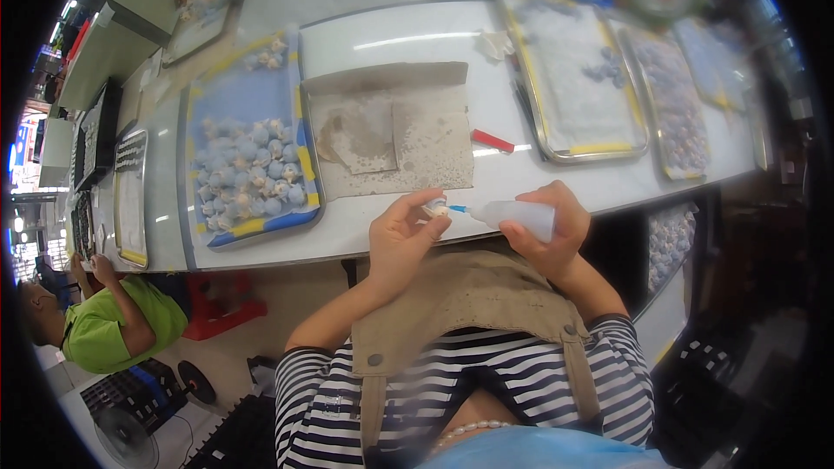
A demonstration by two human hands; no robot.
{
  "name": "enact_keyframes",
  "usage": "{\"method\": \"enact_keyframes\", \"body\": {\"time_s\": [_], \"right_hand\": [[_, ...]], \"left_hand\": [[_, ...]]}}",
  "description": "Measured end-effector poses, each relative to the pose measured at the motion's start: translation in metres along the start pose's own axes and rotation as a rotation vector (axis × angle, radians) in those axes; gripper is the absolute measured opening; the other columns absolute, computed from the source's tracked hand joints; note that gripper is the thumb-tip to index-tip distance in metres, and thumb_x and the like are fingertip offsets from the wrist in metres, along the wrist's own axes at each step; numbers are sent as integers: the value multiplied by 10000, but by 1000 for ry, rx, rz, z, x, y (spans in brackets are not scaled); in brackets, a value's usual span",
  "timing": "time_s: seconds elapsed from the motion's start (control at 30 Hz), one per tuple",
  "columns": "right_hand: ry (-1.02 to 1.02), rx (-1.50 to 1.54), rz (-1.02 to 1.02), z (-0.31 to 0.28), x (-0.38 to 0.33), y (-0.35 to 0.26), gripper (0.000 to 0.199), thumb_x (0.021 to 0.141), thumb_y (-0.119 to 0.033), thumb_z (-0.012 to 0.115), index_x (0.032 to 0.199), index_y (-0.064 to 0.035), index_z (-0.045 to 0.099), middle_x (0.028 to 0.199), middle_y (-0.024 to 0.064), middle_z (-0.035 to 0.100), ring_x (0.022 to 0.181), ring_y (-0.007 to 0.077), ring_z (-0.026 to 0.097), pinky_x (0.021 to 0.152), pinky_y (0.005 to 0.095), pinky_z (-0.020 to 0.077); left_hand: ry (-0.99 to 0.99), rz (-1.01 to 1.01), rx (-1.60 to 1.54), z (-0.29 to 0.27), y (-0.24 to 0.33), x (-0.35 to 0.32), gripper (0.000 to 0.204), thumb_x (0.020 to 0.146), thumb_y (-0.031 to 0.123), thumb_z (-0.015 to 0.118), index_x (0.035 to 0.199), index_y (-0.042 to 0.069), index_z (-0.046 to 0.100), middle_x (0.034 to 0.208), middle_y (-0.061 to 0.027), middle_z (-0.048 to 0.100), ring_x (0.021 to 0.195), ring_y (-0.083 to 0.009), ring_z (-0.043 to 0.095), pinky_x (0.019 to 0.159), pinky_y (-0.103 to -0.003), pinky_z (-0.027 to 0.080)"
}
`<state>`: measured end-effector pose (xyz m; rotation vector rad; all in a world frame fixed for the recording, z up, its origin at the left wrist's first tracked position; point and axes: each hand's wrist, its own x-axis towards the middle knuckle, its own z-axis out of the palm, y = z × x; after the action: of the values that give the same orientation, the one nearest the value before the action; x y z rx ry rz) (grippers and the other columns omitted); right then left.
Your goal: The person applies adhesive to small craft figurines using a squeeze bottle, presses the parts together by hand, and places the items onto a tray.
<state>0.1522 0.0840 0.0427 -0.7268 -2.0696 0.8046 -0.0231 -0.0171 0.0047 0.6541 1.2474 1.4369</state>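
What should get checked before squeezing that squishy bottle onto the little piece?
1. Left hand pinches the small piece: ok.
2. Right hand grips the squeeze bottle: ok.
3. Blue nozzle aimed at the piece: ok.
4. Nozzle touching the piece: cannot tell.
5. Stained cardboard mat lies under the hands: not ok, the hands are in front of it, at the table edge.

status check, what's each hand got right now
Left hand pinching small pale piece. Right hand gripping white squeeze bottle, blue nozzle tip at the piece. Nothing between them.
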Motion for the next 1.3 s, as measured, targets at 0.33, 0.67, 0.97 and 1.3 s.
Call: {"method": "enact_keyframes", "body": {"time_s": [0.33, 0.67, 0.97, 1.3], "right_hand": [[-13, -69, -44, 14, 5, -10, 271, 659, -137, 737, 812, -9, 552, 679, 85, 541, 571, 153, 522, 505, 245, 404], [4, -27, 12, 0, 1, -5, 261, 670, -119, 728, 813, 0, 546, 713, 91, 549, 603, 144, 528, 534, 243, 411], [15, 0, 17, -2, 1, -1, 252, 665, -100, 725, 811, -1, 546, 717, 90, 550, 605, 141, 526, 537, 242, 415], [188, 249, 343, 38, 24, 31, 240, 744, -85, 656, 928, -16, 518, 728, 68, 568, 664, 147, 563, 591, 257, 446]], "left_hand": [[11, 27, -31, -10, 1, -3, 334, 788, -6, 610, 1108, -23, 515, 946, -62, 563, 820, -87, 533, 689, -210, 466], [-5, -29, -119, -1, 3, -4, 317, 808, -9, 566, 1111, -24, 473, 1010, -107, 566, 839, -142, 588, 720, -240, 473], [7, -67, -110, 4, 3, -2, 303, 821, 28, 561, 1107, -18, 474, 1026, -105, 566, 856, -154, 595, 722, -236, 467], [-69, -208, -465, -14, 2, 4, 288, 848, 87, 545, 1121, 18, 486, 1058, -131, 560, 851, -139, 575, 721, -222, 456]]}}
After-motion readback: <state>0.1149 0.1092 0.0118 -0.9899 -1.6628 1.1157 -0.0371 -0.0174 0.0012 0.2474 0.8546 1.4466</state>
